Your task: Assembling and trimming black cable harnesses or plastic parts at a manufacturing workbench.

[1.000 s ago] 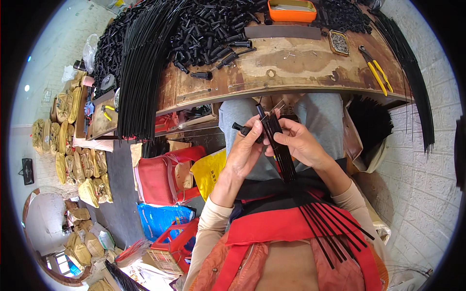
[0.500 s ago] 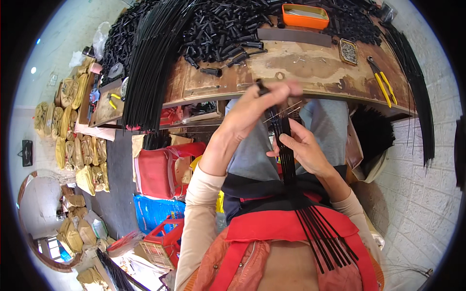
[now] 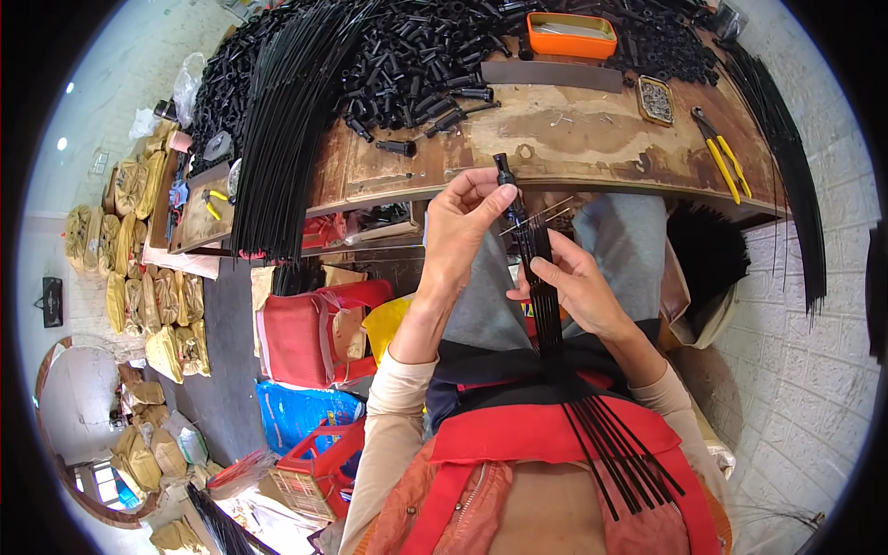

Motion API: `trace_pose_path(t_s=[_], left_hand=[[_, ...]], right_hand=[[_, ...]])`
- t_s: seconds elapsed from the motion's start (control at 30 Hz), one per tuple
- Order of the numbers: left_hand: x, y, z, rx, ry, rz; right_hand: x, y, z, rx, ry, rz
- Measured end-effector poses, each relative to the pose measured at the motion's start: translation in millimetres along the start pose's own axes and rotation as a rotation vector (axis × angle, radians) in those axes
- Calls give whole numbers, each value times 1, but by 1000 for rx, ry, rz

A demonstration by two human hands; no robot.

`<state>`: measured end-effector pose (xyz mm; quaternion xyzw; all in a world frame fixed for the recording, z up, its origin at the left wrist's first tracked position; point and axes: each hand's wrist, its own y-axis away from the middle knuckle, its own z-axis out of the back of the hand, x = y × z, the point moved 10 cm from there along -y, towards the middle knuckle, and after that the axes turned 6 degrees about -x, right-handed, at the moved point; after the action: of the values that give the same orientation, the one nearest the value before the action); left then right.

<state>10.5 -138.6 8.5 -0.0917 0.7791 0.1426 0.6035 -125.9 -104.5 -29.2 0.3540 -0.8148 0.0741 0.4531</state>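
Observation:
Between the thumb and fingers of my left hand (image 3: pixel 455 227) is a black tubular plastic fitting (image 3: pixel 502 166), held upright just off the table's front edge. My right hand (image 3: pixel 581 287) is closed around a bundle of thin black rods (image 3: pixel 548 319), which runs down across my lap and fans out over my red apron (image 3: pixel 518 433). The bundle's upper end meets the fitting's lower part; whether the rods are joined to it I cannot tell. A few thin light wires (image 3: pixel 556 212) stick out sideways there.
Ahead stands a worn wooden table (image 3: pixel 416 171) with a heap of black plastic fittings (image 3: pixel 407 69). Long black rods (image 3: pixel 282 157) hang over its left edge. An orange box (image 3: pixel 572 35), a small tray of metal bits (image 3: pixel 656 99) and yellow-handled pliers (image 3: pixel 721 157) lie toward the right.
My left hand has turned and settled lower, its earlier blur gone, and the fitting now shows clearly upright. My right hand keeps its place on the rods.

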Motion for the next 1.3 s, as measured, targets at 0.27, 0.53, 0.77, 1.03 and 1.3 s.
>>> trace_pose_path(t_s=[0.27, 0.53, 0.77, 1.03, 1.3], left_hand=[[-5, 4, 2, 5, -66, -8], [7, 5, -4, 89, 4, 67], [1, 13, 6, -21, -18, 38], [-12, 42, 2, 33, 28, 4], [8, 17, 14, 48, 118, 146]], right_hand=[[-1, -2, -1, 14, -20, 0], [0, -1, 0, 23, -52, -12], [-2, -4, -2, 13, -11, -31], [-3, -6, -1, -2, -2, -38], [-4, -6, -6, 21, -6, -53]])
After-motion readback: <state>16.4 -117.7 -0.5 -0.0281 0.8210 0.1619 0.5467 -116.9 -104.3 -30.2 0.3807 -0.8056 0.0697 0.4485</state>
